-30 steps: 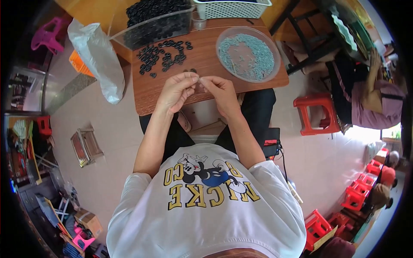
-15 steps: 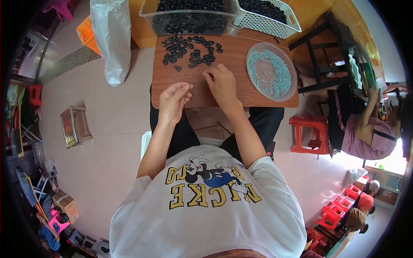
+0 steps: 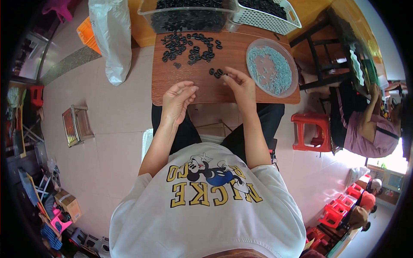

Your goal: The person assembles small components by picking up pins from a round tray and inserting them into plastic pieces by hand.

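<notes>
Above the near part of the brown wooden table, my left hand (image 3: 177, 101) is closed in a pinch. Whatever lies between its thumb and forefinger is too small to make out. My right hand (image 3: 243, 89) pinches a small black oval piece at its fingertips. Right beside those fingertips lie several black oval pieces (image 3: 217, 73) with holes. Farther off, a loose pile of the same black pieces (image 3: 174, 47) is spread on the table. Right of my right hand stands a round clear tray (image 3: 294, 79) holding many small light-blue pin-like parts (image 3: 282, 71).
A clear plastic bin (image 3: 185, 19) and a white perforated basket (image 3: 262, 25), both full of black pieces, stand at the table's far edge. A white sack (image 3: 111, 43) is at the left. On the right are a red stool (image 3: 310, 131) and a seated person (image 3: 372, 133).
My right hand has moved right, away from my left, and several black pieces it was covering now show beside its fingertips. My left hand has barely shifted.
</notes>
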Demonstrator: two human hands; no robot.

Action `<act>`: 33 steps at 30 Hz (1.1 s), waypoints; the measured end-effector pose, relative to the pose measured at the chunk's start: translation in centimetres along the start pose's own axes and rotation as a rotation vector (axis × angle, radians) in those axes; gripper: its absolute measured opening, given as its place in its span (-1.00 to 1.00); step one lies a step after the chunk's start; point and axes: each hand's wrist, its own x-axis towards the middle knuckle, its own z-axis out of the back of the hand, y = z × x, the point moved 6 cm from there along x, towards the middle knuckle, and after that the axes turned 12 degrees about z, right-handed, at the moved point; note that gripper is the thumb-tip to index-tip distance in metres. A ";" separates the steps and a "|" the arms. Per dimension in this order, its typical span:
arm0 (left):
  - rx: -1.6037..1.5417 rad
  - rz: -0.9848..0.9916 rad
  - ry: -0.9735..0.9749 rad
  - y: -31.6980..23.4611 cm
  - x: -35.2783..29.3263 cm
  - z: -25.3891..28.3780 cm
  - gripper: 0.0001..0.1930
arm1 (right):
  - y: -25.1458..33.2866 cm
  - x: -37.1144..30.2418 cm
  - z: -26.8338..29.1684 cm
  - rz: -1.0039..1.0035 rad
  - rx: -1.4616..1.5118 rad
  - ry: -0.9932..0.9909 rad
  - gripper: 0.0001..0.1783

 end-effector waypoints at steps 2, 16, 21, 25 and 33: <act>0.009 0.001 0.025 0.2 0.2 -1.1 -0.82 | -0.6 -1.3 0.4 -0.105 0.259 -0.056 -0.77; 0.044 0.023 0.135 0.4 -1.1 -5.2 -0.80 | 1.6 -5.0 -1.3 -0.182 0.701 -0.041 -0.75; 0.080 0.009 0.135 0.7 -1.2 -5.1 -0.80 | 2.5 -5.1 -1.1 -0.194 0.578 -0.051 -0.77; 0.072 0.016 0.142 0.8 -1.2 -5.1 -0.80 | 2.6 -5.1 -1.3 -0.166 0.554 -0.051 -0.78; 0.277 -0.100 0.073 0.4 -1.5 -4.9 -0.79 | 3.0 -5.6 -1.1 -0.128 0.318 -0.062 -0.81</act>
